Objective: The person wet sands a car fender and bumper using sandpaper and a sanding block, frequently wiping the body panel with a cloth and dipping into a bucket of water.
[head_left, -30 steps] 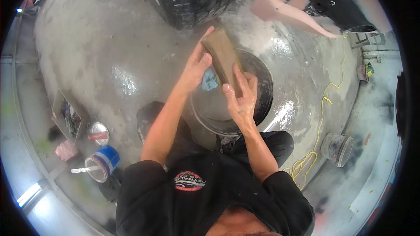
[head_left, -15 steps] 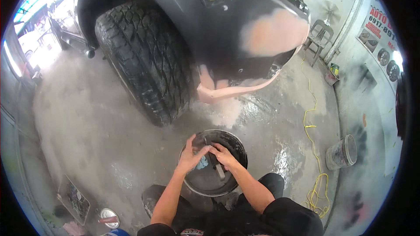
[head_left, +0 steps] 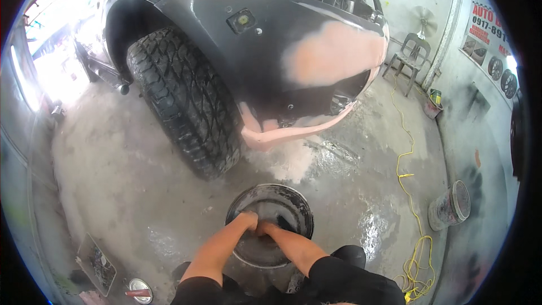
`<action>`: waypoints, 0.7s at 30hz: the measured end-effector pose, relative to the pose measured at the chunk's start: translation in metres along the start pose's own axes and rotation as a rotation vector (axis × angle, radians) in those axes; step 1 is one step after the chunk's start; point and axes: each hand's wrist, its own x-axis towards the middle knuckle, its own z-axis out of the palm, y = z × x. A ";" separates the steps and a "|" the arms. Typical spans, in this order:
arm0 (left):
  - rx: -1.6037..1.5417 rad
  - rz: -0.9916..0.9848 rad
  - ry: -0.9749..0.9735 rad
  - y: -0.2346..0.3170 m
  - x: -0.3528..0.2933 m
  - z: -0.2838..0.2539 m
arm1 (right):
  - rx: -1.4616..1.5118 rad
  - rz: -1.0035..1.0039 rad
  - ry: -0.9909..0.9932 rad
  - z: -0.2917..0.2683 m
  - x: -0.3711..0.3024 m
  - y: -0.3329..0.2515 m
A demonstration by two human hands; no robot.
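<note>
A round black basin [head_left: 305,210] of murky water stands on the floor between my knees. Both hands are lowered into it, close together near its middle. My left hand [head_left: 249,220] is bent down at the wrist, with its fingers out of sight. Beside it my right hand [head_left: 265,228] is partly sunk in the dark water, its fingers also hidden. Whether either hand holds anything does not show. To the right of my right hand a dark shape [head_left: 287,223] shows in the basin, too unclear to name.
A vehicle's front bumper [head_left: 259,68] with pinkish filler patches and a knobby tire [head_left: 180,101] stand ahead. To the right are a yellow cord [head_left: 402,164], a dirty bucket [head_left: 449,206] and a plastic chair [head_left: 412,56]. A tray [head_left: 96,264] and round lid [head_left: 139,292] lie lower left.
My hands have gone from above the basin down into the water. The light-coloured block and blue piece seen by them earlier are no longer visible. The view has tilted up slightly.
</note>
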 end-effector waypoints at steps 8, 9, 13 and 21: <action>0.332 -0.023 0.203 -0.007 0.050 0.114 | 0.054 -0.168 -0.078 -0.165 -0.167 0.018; 0.331 0.005 0.159 -0.005 0.047 0.117 | 0.076 -0.198 0.025 -0.189 -0.206 0.022; 0.132 0.109 -0.240 0.000 0.028 0.068 | -0.049 -0.249 0.531 -0.315 -0.365 0.000; -0.032 0.326 0.624 -0.042 -0.090 -0.012 | -0.806 -0.525 1.603 -0.516 -0.432 -0.049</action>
